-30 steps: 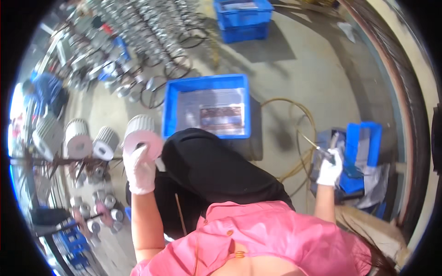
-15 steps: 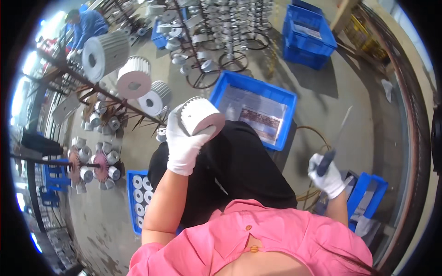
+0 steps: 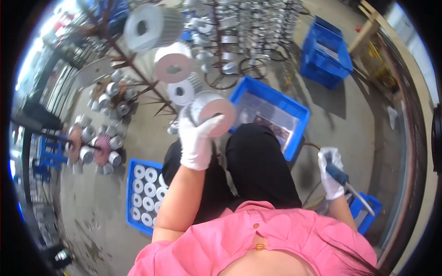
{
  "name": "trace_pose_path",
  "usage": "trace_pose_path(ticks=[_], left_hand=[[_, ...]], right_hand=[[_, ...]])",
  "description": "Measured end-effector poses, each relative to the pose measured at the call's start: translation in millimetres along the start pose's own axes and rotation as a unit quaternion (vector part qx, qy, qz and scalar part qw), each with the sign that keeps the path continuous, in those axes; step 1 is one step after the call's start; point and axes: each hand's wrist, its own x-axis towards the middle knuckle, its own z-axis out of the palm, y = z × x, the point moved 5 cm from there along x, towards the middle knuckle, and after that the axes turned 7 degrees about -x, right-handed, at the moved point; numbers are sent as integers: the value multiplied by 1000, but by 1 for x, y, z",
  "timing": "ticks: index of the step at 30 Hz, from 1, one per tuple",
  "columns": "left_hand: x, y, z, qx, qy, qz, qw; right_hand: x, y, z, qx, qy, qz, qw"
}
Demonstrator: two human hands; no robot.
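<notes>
My left hand (image 3: 197, 141), in a white glove, grips a silver timing-belt pulley (image 3: 209, 102) above my left knee. The pulley's round, pinkish flat end with a central hole is turned toward me; its toothed side is largely turned away. Off to the right, my gloved right hand (image 3: 330, 172) is closed round a hand tool (image 3: 337, 174) with a blue handle and a long, thin metal blade. That blade points down and right, away from the pulley, slightly blurred. Its exact kind cannot be told.
Pulleys hang on a spiked metal rack (image 3: 138, 73) just beyond my left hand. A blue crate (image 3: 301, 120) lies ahead of my knees; another blue crate (image 3: 130, 184) at my left holds several white-ended cylinders. Stacked blue bins (image 3: 324, 60) stand far right.
The pulley has turned so its flat end faces me more. My right hand has rotated the tool, its blade swinging from pointing up to pointing down and right. The view has shifted.
</notes>
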Motion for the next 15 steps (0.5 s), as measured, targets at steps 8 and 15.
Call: trace_pose_path(ticks=[8, 15], left_hand=[[0, 7, -19, -57, 14, -29, 998], [-3, -7, -13, -91, 34, -82, 992]], right_hand=[[-66, 170, -48, 561, 345, 541, 523], [-120, 218, -178, 566, 460, 419, 541]])
